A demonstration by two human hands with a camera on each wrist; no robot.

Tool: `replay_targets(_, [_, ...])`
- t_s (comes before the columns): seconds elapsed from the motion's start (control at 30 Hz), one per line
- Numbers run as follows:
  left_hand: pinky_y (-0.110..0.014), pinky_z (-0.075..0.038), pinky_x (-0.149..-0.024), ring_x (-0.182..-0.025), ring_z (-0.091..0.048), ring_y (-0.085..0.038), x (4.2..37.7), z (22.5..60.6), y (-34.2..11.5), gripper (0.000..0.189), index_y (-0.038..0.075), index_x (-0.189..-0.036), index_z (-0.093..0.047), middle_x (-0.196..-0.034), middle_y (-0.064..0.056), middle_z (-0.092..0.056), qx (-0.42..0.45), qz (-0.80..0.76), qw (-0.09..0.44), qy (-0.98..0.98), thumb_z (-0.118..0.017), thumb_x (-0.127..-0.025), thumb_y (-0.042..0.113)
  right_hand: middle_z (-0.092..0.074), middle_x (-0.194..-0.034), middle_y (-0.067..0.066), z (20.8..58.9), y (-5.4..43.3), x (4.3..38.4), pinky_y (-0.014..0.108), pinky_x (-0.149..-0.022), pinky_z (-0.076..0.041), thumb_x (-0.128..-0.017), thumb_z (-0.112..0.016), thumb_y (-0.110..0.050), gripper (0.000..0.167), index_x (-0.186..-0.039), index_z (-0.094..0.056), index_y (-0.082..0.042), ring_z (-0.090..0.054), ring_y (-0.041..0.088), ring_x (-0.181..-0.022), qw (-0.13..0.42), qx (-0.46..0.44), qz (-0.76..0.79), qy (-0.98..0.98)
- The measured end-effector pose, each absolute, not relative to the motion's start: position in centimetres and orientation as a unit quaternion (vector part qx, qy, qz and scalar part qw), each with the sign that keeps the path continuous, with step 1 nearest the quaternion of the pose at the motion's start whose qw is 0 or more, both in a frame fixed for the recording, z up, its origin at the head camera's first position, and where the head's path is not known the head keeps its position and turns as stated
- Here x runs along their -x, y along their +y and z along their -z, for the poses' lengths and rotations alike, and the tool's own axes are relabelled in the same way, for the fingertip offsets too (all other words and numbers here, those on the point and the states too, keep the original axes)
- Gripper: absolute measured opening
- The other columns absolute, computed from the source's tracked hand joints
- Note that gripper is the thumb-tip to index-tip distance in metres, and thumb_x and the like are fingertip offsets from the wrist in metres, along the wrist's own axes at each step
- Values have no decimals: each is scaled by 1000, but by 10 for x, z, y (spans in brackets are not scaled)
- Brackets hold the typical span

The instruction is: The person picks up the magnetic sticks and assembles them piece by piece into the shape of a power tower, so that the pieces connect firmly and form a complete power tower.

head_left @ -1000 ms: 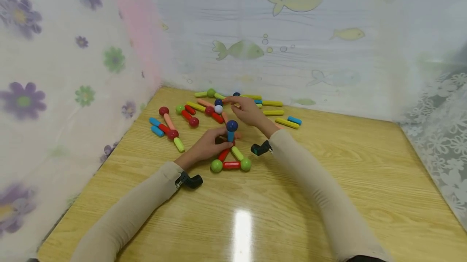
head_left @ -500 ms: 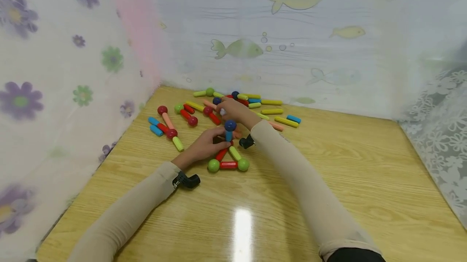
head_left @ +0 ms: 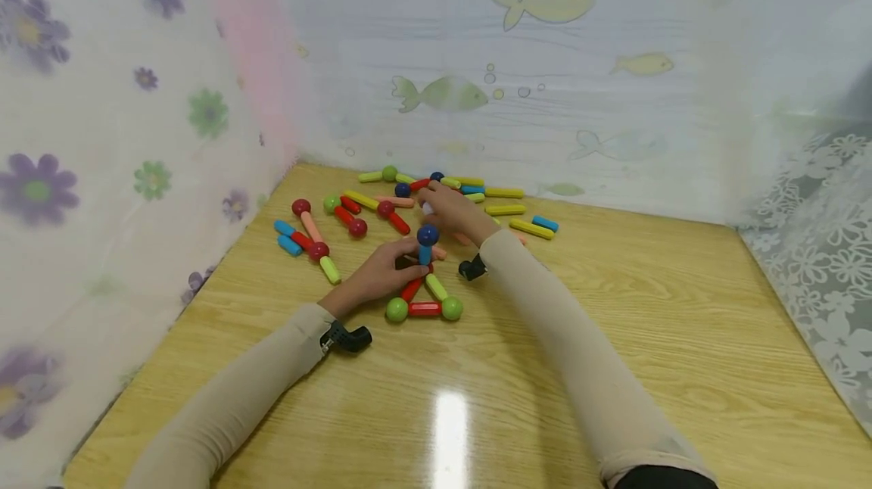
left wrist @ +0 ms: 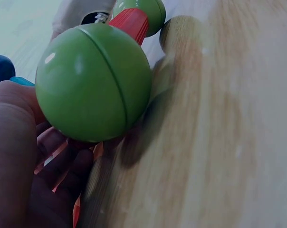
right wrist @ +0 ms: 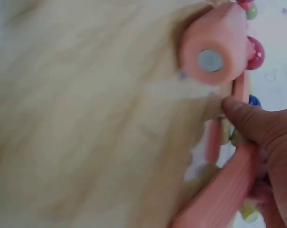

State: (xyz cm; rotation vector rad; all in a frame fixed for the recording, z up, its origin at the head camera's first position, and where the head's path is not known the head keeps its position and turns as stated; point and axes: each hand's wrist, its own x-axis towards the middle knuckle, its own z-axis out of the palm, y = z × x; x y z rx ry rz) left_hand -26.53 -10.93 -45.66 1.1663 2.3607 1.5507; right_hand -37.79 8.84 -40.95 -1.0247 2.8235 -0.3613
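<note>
My left hand [head_left: 381, 271] grips a magnetic stick-and-ball structure near its top corner. Two green balls [head_left: 397, 310] with a red stick [head_left: 425, 309] between them form its near side, and a light green stick [head_left: 436, 287] runs up the right side. From the gripped corner rises a blue stick [head_left: 425, 255] topped by a dark blue ball [head_left: 428, 235]. In the left wrist view a green ball [left wrist: 93, 83] covers part of my fingers. Beyond, my right hand [head_left: 459, 213] pinches a white ball [head_left: 427, 208]; a pink stick [right wrist: 224, 185] lies under that hand.
Loose sticks and balls lie beyond both hands. A pink stick and red balls [head_left: 319, 250] join at left. Yellow sticks [head_left: 531, 228] and a short blue one [head_left: 546, 224] lie at right. Patterned curtains stand behind the wooden table [head_left: 647, 307] and at its sides.
My right hand has come down onto the white ball and carried it slightly right. A pink stick by the pile has shifted. My left hand keeps its grip, almost still.
</note>
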Motion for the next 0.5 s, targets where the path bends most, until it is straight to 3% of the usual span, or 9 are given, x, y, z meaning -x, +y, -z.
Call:
replay_targets(0.1, [-41, -51, -99, -114, -66, -19, 264, 456, -110, 31, 6, -134, -67, -132, -7, -68, -377, -503, 41, 777, -67, -104, 11, -50, -121, 12, 412, 92, 376, 38, -89, -50, -104, -66, -17, 30, -131, -56, -6, -57, 27, -99, 32, 337, 140, 930])
replay_targets(0.3, [-42, -52, -98, -111, -68, -21, 266, 458, -109, 19, 4, -120, -69, -121, -7, -71, -367, -497, 37, 786, -69, -103, 12, -52, -125, 16, 416, 100, 371, 41, -92, -52, -103, -67, -7, 30, -132, -60, -4, -59, 32, -106, -23, 323, 220, 920])
replay_targets(0.5, [-47, -52, -98, -111, -68, -24, 266, 459, -110, 21, 6, -122, -69, -122, -7, -71, -365, -507, 27, 780, -69, -103, 13, -64, -119, 18, 411, 110, 356, 45, -89, -53, -95, -75, 0, 37, -130, -63, 0, -64, 32, -100, -79, 280, 362, 886])
